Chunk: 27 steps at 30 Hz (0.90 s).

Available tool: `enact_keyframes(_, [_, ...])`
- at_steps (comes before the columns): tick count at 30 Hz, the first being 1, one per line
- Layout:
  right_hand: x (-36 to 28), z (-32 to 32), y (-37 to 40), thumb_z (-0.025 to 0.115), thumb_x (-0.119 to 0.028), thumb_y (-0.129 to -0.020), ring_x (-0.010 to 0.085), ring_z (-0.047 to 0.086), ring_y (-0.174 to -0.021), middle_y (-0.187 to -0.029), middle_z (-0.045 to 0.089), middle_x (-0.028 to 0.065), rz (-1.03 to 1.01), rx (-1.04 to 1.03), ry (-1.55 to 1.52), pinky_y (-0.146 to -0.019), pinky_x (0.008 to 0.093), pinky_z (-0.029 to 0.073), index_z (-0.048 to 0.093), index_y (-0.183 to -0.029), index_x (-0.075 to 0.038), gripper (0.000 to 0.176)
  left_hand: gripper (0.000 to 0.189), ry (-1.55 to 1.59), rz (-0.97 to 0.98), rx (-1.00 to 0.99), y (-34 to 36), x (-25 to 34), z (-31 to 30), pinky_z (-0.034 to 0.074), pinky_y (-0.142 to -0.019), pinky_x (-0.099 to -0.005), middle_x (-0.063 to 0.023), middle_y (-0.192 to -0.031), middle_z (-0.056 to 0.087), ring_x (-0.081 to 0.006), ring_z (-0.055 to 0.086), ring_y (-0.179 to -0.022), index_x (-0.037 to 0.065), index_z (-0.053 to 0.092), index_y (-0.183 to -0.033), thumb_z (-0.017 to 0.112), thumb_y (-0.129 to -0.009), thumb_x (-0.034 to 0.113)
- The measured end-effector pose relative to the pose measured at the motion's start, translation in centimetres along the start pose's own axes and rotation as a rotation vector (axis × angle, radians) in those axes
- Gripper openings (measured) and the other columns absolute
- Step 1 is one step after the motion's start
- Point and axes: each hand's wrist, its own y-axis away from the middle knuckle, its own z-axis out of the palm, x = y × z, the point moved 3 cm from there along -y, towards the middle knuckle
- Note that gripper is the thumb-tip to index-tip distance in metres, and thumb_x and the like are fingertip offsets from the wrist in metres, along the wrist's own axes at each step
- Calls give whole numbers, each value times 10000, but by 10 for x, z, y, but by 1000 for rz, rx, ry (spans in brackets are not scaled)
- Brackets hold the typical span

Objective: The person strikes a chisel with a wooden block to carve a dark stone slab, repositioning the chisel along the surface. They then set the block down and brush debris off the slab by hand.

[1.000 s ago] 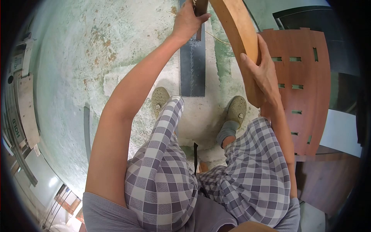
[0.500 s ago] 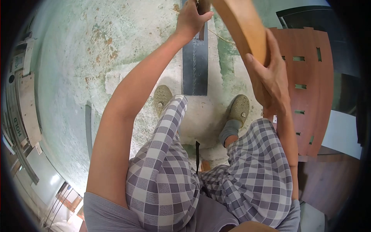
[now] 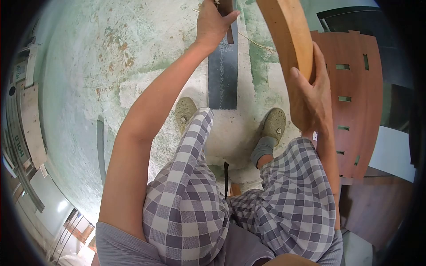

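Observation:
My right hand (image 3: 313, 91) is closed around the lower part of a thick, curved wooden piece (image 3: 290, 37), thumb on its near face and fingers along its right edge. The wood's upper end runs out of the top of the view. At the top, my left hand (image 3: 212, 24) is closed at a dark brown wooden piece (image 3: 226, 6), its thumb pointing right; the other fingers are mostly hidden. A narrow brown strip (image 3: 230, 36) shows below that hand, over a long black board (image 3: 222, 80) on the floor between my feet.
To my right stands a reddish-brown slotted panel (image 3: 355, 84), with dark boards (image 3: 372, 204) below it. Planks (image 3: 33, 124) are stacked at the far left. A grey strip (image 3: 101, 148) lies on the stained concrete floor (image 3: 146, 48). A thin pale strand (image 3: 255, 43) crosses near the black board.
The curved wooden piece has shifted slightly right and turned a little, and its blur is gone. My right hand moved slightly down with it; my left hand moved slightly left.

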Motion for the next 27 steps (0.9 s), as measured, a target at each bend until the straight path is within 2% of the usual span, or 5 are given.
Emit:
enact_keyframes(16, [-52,-10,-20,647,-393,-742,292,548,-1092,-1244,513,188,-313,151,-53,-931,377,424,358,-1371,-59,769,405,-66,4,2,9,-7,-2,428,-778,-410,-196,-966,534,-335,531,-894,-19,507,-1033,709,-756,197])
enact_keyframes(21, [-44,14,-35,645,-402,-727,327,568,-1083,-1153,565,263,-109,-270,254,-926,361,420,380,-1363,-84,759,304,-137,623,216,0,-39,6,420,-800,-429,-193,-1023,545,-358,519,-877,-8,536,-1030,637,-793,154])
enact_keyframes(25, [-60,8,-22,656,-406,-710,348,567,-1077,-1126,580,254,-210,-175,202,-923,378,428,384,-1359,-81,776,287,-265,582,-29,3,-23,1,418,-836,-417,-201,-1044,543,-365,514,-920,-12,544,-1051,591,-791,101])
enact_keyframes(26, [-64,6,-20,662,-407,-704,348,573,-1067,-1114,587,250,-253,-101,79,-916,381,435,383,-1359,-79,784,329,-7,42,76,6,-17,3,421,-822,-413,-215,-997,532,-369,512,-906,-22,539,-1053,613,-766,120])
enact_keyframes(27, [-62,7,-21,662,-407,-704,348,573,-1067,-1114,587,250,-253,-98,79,-916,381,435,383,-1359,-79,784,329,-7,45,75,10,-13,5,421,-822,-413,-215,-997,532,-369,512,-906,-22,539,-1053,613,-766,120])
